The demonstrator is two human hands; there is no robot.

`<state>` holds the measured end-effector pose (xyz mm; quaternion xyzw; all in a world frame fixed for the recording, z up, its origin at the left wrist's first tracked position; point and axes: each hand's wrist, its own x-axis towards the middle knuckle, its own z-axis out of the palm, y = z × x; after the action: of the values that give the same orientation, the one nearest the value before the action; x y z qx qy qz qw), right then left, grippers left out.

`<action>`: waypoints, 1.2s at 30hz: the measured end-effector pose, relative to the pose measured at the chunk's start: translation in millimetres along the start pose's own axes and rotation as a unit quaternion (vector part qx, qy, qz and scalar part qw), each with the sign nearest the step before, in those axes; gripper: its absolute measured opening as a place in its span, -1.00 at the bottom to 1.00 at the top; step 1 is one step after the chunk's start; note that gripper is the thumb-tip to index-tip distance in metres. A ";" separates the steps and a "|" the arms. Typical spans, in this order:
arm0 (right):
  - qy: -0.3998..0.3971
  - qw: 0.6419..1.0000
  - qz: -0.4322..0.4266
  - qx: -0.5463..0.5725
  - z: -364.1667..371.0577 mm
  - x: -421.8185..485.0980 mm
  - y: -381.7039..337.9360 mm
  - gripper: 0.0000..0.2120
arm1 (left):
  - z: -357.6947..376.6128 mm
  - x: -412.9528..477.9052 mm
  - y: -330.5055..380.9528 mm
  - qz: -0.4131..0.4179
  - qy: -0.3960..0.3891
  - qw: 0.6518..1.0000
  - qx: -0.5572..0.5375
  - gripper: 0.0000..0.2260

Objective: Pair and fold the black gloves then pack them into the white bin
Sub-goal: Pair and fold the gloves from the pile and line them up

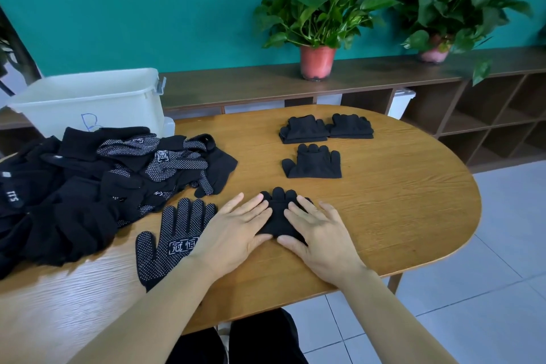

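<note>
pressing down on a folded black pair [279, 223] near the worktop's [399, 186] front edge, the left hand [233, 230] and right hand [323, 235] lie with fingers [251, 210] straight and slightly spread, likely to flatten the fold. three finished pairs [313, 162] wait beyond, the unsorted pile [82, 180] lies before the white bin [124, 109], and potted plants [317, 9] line a shelf [236, 83] against the teal wall [147, 9].

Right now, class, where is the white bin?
Head view: the white bin stands far left, just behind the pile of black gloves.
</note>
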<state>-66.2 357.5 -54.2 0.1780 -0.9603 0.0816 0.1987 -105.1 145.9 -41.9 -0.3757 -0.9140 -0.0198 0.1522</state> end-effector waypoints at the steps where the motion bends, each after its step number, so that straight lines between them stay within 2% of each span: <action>1: 0.006 1.000 -0.003 -0.010 0.3 -0.4 -0.4 -0.33 | 0.5 0.1 0.4 0.001 0.016 1.000 0.000 -0.48; 4: 0.036 0.999 0.005 -0.016 -0.4 1.9 -2.3 -0.36 | 1.6 0.5 1.3 0.003 0.041 0.999 0.008 -0.51; 7: 0.081 0.996 -0.004 -0.032 0.3 6.8 -2.5 -0.53 | 2.9 0.8 2.6 0.005 0.054 0.998 0.010 -0.52; 10: 0.093 0.994 -0.004 -0.053 1.0 11.6 -1.9 -0.48 | 3.6 1.6 4.5 0.004 0.070 0.997 0.023 -0.51; 12: 0.114 0.992 -0.013 -0.049 2.0 11.8 -1.7 -0.52 | 2.5 2.5 7.3 -0.003 0.078 0.995 0.054 -0.50; 14: 0.123 0.992 -0.019 -0.035 0.1 10.3 -0.7 -0.52 | 1.2 4.8 9.5 0.011 0.111 0.990 0.084 -0.60; 17: 0.128 0.991 -0.025 -0.029 -10.5 8.4 4.6 -0.50 | -7.6 11.5 13.0 0.008 0.113 0.990 0.078 -0.48; 21: 0.148 0.988 -0.031 -0.025 -37.0 19.3 20.3 -0.59 | -34.5 34.2 17.9 0.019 0.136 0.988 0.066 -0.47; 28: 0.138 0.989 -0.010 -0.054 -84.5 59.9 59.6 -0.53 | -64.1 97.9 11.9 0.017 0.152 0.986 0.061 -0.58; 33: 0.102 0.993 0.014 -0.055 -83.7 96.5 93.0 -0.60 | -64.5 144.9 -5.0 0.007 0.130 0.990 0.061 -0.64; 36: 0.085 0.994 0.034 -0.056 -78.9 120.2 111.5 -0.61 | -65.1 176.3 -17.7 -0.005 0.092 0.993 0.067 -0.67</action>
<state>-183.3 441.2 57.2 0.1258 -0.9485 0.0490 0.2864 -218.5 243.4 73.2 -0.3563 -0.8974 0.0069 0.2601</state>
